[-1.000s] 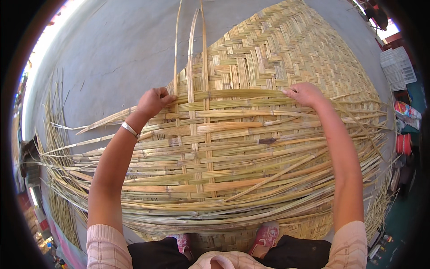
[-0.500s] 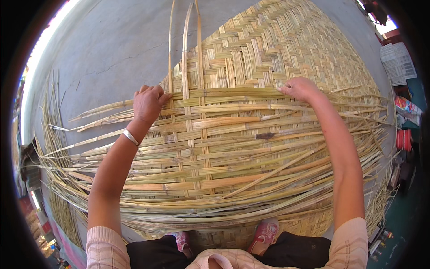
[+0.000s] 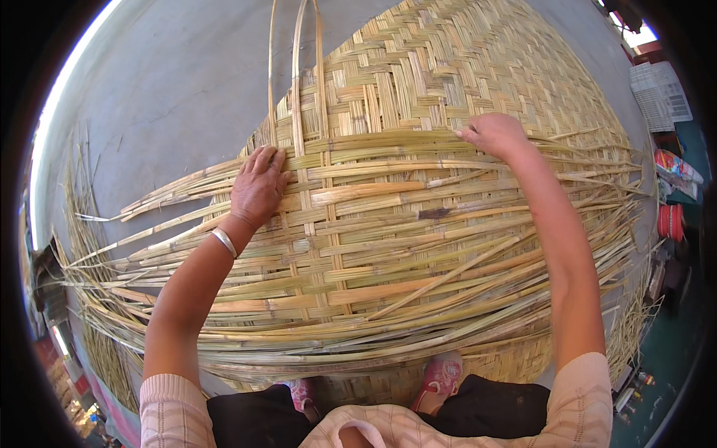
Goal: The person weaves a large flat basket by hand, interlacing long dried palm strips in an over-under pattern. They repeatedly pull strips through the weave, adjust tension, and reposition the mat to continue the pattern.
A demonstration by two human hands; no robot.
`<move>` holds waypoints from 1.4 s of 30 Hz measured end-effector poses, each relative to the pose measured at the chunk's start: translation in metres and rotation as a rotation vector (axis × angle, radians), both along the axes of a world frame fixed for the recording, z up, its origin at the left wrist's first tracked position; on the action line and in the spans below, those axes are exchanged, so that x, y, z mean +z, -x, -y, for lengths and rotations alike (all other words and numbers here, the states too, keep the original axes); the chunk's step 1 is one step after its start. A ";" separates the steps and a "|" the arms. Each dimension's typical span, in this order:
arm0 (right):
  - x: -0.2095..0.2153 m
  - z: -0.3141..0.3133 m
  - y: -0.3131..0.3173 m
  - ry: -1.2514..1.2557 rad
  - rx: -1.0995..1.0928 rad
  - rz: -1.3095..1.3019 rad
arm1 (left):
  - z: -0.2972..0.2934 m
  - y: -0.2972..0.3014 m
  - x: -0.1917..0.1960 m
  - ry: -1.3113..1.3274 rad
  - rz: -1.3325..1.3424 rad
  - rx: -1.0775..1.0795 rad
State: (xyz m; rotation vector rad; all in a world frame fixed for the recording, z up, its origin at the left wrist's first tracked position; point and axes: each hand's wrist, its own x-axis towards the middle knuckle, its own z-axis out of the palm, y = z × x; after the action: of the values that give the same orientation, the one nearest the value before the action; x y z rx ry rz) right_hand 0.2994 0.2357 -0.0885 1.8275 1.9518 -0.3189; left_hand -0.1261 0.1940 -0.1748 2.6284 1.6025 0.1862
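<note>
A large mat (image 3: 463, 75) of split cane, woven in a herringbone pattern, spreads out before me. Across its near part run loose crosswise strips (image 3: 403, 239), crossed by a few lengthwise ones. My left hand (image 3: 258, 187) lies palm down on the crosswise strips, fingers stretched away from me, beside three upright strips (image 3: 296, 82) that rise past the mat's slanted left edge. At the far side of the loose strips, my right hand (image 3: 493, 136) is closed, thumb and fingers pinching a greenish cane strip (image 3: 396, 142) that runs left towards my left hand.
My feet in pink shoes (image 3: 441, 381) rest at the mat's near edge. Loose cane ends (image 3: 89, 299) fan over the grey floor (image 3: 172, 75) at left. On the right lie a white perforated panel (image 3: 661, 93), a red roll (image 3: 671, 222) and assorted clutter.
My left hand has let go of the greenish strip's left part and now lies flat, slightly nearer me. My right hand keeps its pinch. The view has shifted slightly.
</note>
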 end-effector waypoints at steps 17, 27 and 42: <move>-0.011 0.265 0.101 0.010 0.689 -0.670 | 0.032 0.026 0.057 -0.426 -0.073 -0.255; -0.020 0.292 0.099 -0.075 0.545 -0.660 | 0.253 0.101 0.115 0.340 0.560 0.454; 0.028 0.285 0.083 0.272 -0.162 -0.966 | 0.272 0.162 0.135 0.314 2.092 1.029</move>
State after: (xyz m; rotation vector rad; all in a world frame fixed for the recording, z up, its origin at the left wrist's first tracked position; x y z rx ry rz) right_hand 0.2164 -0.0489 -0.0608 1.7931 2.1299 -1.6811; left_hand -0.2879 -0.0780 -0.0394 0.1554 1.2655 1.6086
